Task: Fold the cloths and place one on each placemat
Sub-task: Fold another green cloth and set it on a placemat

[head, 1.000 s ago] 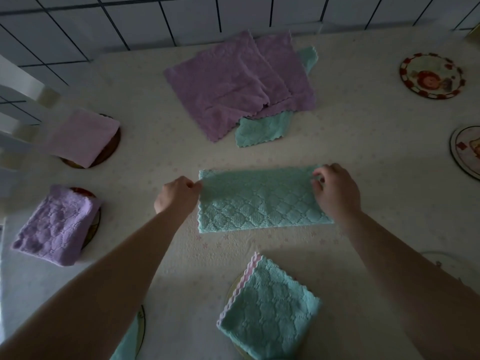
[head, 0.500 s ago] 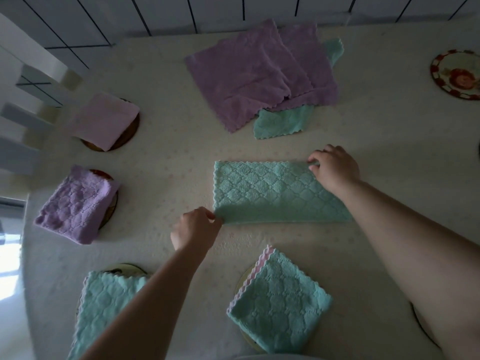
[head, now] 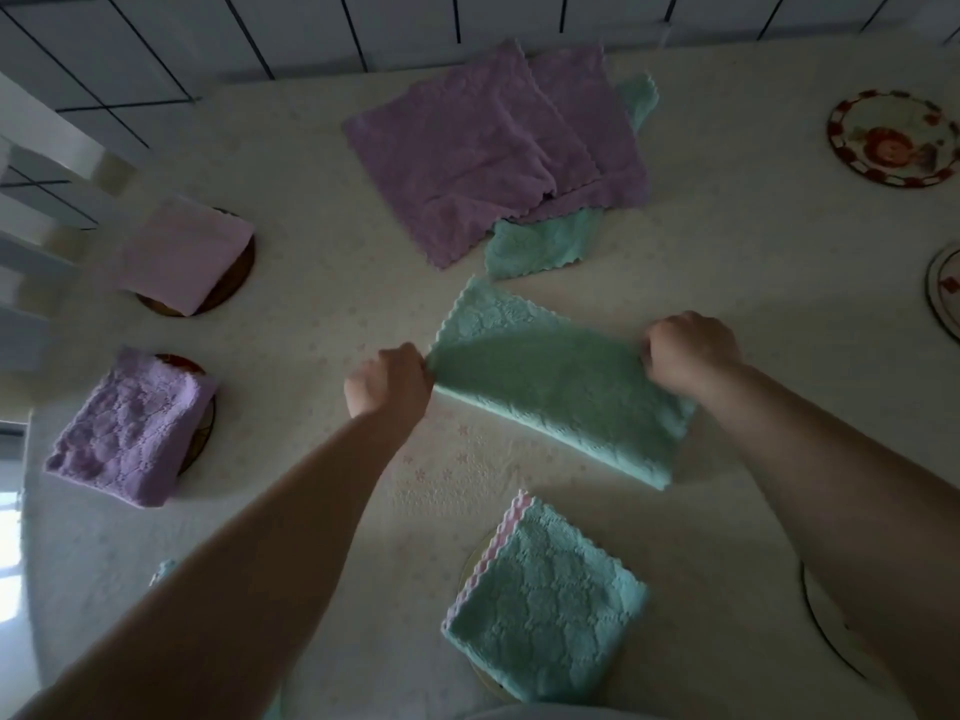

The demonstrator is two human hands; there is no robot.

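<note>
Done: three folded cloths (head: 543, 605) sit on mats.
Hands: my left hand (head: 387, 379) and right hand (head: 688, 353) pinch the green cloth (head: 561, 387), half-folded.
Left: pile (head: 493, 148), bare mats (head: 891, 137).

Both arms reach forward, left hand (head: 388, 380) and right hand (head: 688, 356) curled closed.

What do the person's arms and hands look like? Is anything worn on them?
Both forearms are bare, with no sleeves in view. The left hand and right hand wear no gloves, and no watch or bracelet shows at either wrist. Rings cannot be judged.
</note>
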